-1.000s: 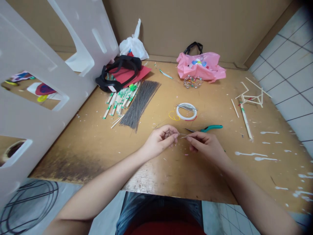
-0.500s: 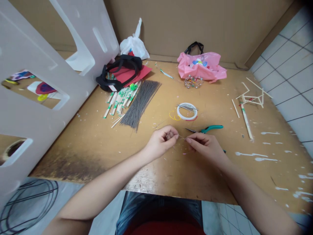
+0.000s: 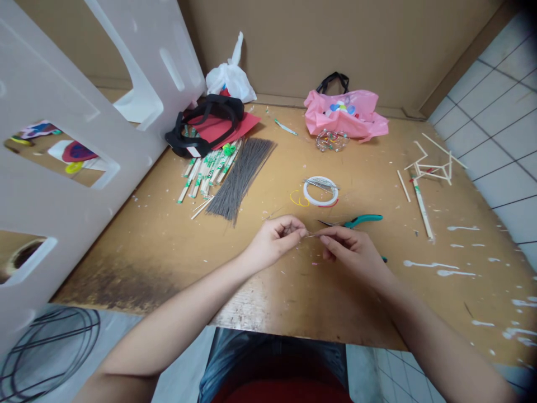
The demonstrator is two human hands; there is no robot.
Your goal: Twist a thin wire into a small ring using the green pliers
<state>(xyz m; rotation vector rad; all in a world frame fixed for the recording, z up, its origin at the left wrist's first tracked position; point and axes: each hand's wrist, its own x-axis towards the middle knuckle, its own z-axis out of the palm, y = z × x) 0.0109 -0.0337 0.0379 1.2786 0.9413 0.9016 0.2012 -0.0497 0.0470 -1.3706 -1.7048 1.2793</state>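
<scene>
Between my two hands runs a short length of thin wire (image 3: 311, 235), its ends hidden in the fingers. My left hand (image 3: 282, 238) pinches it from the left, thumb against curled fingers. From the right, my right hand (image 3: 350, 249) pinches it too, palm down. Just behind the right hand lie teal-handled pliers (image 3: 363, 220), jaws pointing left and partly hidden by the hand. Beyond the hands is a white ring (image 3: 306, 193) with several grey wire pieces (image 3: 323, 183) across it, and a yellow wire loop (image 3: 298, 198) beside it.
A bundle of grey wires (image 3: 243, 179) lies left, beside wrapped chopsticks (image 3: 205, 173) and a black head strap (image 3: 210, 123). At the back sit a white bag (image 3: 230, 81) and a pink bag (image 3: 348, 115). A stick frame (image 3: 434, 168) stands right.
The fingertips have come slightly closer together, with the right fingers shifting a little on the wire. Everything else on the table stays in place.
</scene>
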